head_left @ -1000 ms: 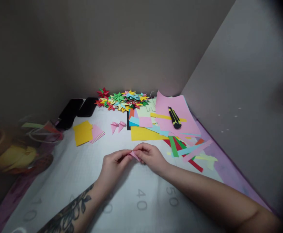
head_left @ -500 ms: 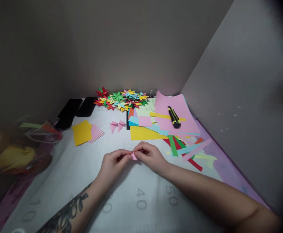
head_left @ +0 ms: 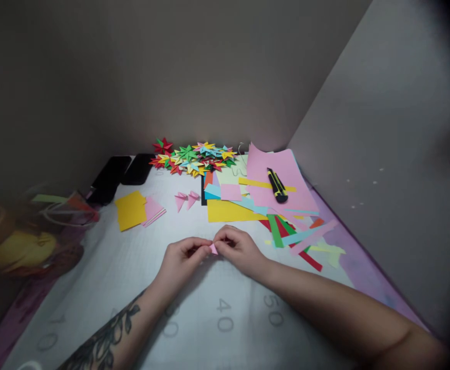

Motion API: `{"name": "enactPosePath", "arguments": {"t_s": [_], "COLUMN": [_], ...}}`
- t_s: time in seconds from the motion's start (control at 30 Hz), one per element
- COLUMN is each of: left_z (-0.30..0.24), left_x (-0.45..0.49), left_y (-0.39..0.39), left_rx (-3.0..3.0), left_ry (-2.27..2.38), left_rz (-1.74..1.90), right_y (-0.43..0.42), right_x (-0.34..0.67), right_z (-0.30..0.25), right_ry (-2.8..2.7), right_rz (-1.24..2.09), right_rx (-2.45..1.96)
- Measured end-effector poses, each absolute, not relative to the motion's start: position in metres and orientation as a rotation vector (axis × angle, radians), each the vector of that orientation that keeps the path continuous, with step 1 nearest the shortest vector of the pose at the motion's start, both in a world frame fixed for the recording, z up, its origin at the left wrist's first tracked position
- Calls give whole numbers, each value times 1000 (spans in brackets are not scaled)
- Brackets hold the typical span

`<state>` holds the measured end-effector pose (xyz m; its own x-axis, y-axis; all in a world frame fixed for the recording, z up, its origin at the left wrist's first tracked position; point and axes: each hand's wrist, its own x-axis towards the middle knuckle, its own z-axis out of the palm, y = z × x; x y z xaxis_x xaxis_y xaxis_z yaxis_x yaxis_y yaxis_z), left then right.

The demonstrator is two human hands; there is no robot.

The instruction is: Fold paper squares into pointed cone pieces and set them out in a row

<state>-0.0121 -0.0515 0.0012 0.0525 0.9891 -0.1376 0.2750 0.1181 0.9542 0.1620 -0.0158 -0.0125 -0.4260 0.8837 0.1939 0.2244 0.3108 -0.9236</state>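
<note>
Between my two hands, above the white mat (head_left: pixel 194 318), is a small folded piece of pink paper (head_left: pixel 213 249). My left hand (head_left: pixel 184 259) pinches its left side with thumb and forefinger. From the other side my right hand (head_left: pixel 240 249) grips it too, fingers closed, so most of the paper is hidden and only a small pointed part shows. Beyond my hands lie two folded pink paper pieces (head_left: pixel 192 200) side by side. To their left are a yellow paper square (head_left: pixel 131 210) and a stack of folded pink paper (head_left: pixel 154 210).
Colourful paper stars (head_left: pixel 188 154) are heaped by the back wall. A black-and-yellow utility knife (head_left: pixel 277 186) rests on pink sheets (head_left: pixel 298 177), with cut paper strips (head_left: pixel 305 237) nearer. Two dark phones (head_left: pixel 138 170) lie back left. A blurred clear bag (head_left: pixel 71 205) stands at the left edge.
Both hands keep their pinch on the pink paper and have shifted very slightly. The paper's visible tip is turned a little. Everything else stays in place.
</note>
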Motion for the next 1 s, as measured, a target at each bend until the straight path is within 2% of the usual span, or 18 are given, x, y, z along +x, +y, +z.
{"name": "enactPosePath", "arguments": {"t_s": [0.77, 1.0], "left_z": [7, 6], "left_x": [-12, -11], "left_y": [-53, -53], "left_rx": [1412, 1449], "left_ry": [1370, 1378], "left_rz": [884, 873], "right_y": [-19, -18], "right_x": [163, 162], "right_z": [-12, -14], "right_ry": [-1913, -1835], "right_rz": [1024, 1166], "right_rx": [-908, -985]}}
